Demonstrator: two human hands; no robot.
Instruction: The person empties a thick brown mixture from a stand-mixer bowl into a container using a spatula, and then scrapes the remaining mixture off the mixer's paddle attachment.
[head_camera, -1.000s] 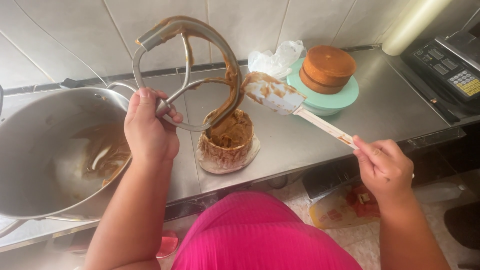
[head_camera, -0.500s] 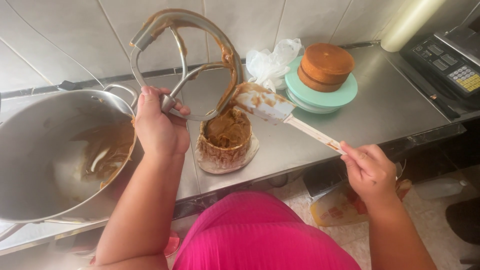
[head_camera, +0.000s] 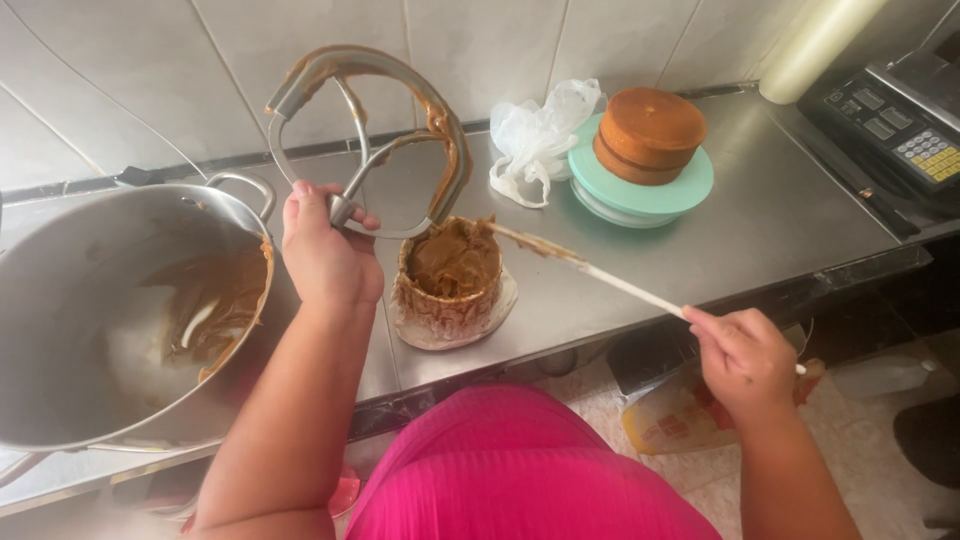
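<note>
— Holding anything?
— My right hand (head_camera: 742, 362) is clamped on a white-handled spatula (head_camera: 600, 277), its smeared blade over the brown-filled round tub (head_camera: 450, 280) near the steel counter's (head_camera: 800, 220) front edge. My left hand (head_camera: 325, 255) grips the caramel-coated metal mixer paddle (head_camera: 375, 130) above that tub.
— Further back?
— A big steel pot (head_camera: 110, 310) at the left edge; a brown cake on a mint-green stand (head_camera: 645, 180) towards the back.

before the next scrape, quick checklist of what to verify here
1. Left hand grips the mixer paddle firmly: ok.
2. Paddle sits above the small container, so drips land inside: ok.
3. Right hand holds the spatula by its handle end: ok.
4. Spatula blade wiped clean: not ok, brown cream on it.
5. Container stable on the counter: cannot tell.
</note>
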